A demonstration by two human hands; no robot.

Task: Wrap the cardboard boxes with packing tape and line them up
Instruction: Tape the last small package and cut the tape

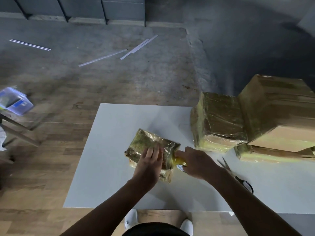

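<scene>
Box (144, 142), judged light and slick, is pinned on top by flat left hand (150, 161); roll (179, 165) is gripped by right hand (196, 163).

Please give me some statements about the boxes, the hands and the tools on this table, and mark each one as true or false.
1. The left hand lies flat on the small wrapped box. True.
2. The right hand holds the scissors. False: it grips the tape roll; the scissors lie on the table.
3. The small wrapped box touches the medium wrapped box. False: bare table shows between them.
4. The large box stands right of the medium wrapped box. True.
</scene>
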